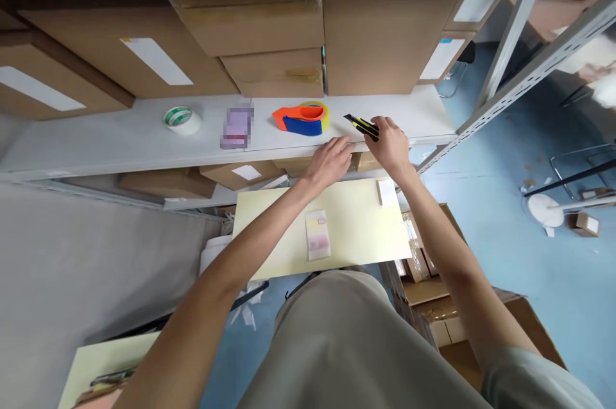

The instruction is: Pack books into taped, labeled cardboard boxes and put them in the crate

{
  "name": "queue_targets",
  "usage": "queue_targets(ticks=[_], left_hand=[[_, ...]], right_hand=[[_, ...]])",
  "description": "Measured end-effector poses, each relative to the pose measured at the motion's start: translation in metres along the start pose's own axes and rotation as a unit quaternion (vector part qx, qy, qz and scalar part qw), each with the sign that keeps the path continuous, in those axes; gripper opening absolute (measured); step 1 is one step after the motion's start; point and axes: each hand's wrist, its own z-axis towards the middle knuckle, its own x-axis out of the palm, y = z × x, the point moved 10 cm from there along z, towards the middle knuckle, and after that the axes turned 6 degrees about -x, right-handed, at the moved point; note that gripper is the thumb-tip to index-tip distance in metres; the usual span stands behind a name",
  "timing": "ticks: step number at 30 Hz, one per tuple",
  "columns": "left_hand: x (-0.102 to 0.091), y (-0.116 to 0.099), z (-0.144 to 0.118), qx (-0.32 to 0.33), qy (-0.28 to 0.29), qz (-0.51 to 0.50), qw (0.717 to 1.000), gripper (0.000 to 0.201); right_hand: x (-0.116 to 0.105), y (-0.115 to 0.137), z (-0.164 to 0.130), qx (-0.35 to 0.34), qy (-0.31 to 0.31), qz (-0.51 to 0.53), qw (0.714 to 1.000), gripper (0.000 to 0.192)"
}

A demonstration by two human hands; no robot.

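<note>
My right hand (391,144) grips a black and yellow utility knife (363,127) just above the shelf's front, the knife's tip pointing left. With fingers stretched over the front edge of the white shelf (212,107), my left hand (332,158) appears to rest there, holding nothing. Just beyond it lies an orange and blue tape dispenser (302,120) with a yellow tape roll. Farther left on the shelf are a blurred-out purple item (237,128) and a white tape roll (183,120) with a green inner ring.
Large cardboard boxes (274,24) stand along the shelf's back. Below, a pale yellow tabletop (274,242) carries a pinkish flat packet (317,234) and a small white box (386,192). Open cartons (437,293) sit at lower right, beside the metal shelf post (539,62).
</note>
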Motion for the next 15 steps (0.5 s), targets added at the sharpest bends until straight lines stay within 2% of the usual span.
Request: queue_targets(ticks=[4,8,10,12,15], left_hand=[[-0.014,0.003,0.012,-0.023,-0.013,0.026,0.999,0.050],[-0.006,0.014,-0.009,-0.047,-0.008,0.026,0.999,0.048],[0.007,0.023,-0.028,-0.064,0.006,0.017,0.998,0.046],[0.030,0.037,-0.054,-0.094,0.033,0.001,0.995,0.045],[0.082,0.073,-0.111,-0.188,0.104,-0.035,0.976,0.042]], right_hand=[[0.032,-0.005,0.041,0.003,0.066,-0.026,0.997,0.042],[0.062,-0.017,0.061,-0.013,0.086,-0.028,0.996,0.040],[0.072,-0.025,0.070,-0.026,0.083,-0.032,0.996,0.038],[0.074,-0.029,0.076,-0.038,0.071,-0.035,0.996,0.037],[0.063,-0.023,0.064,-0.054,0.013,-0.039,0.998,0.046]])
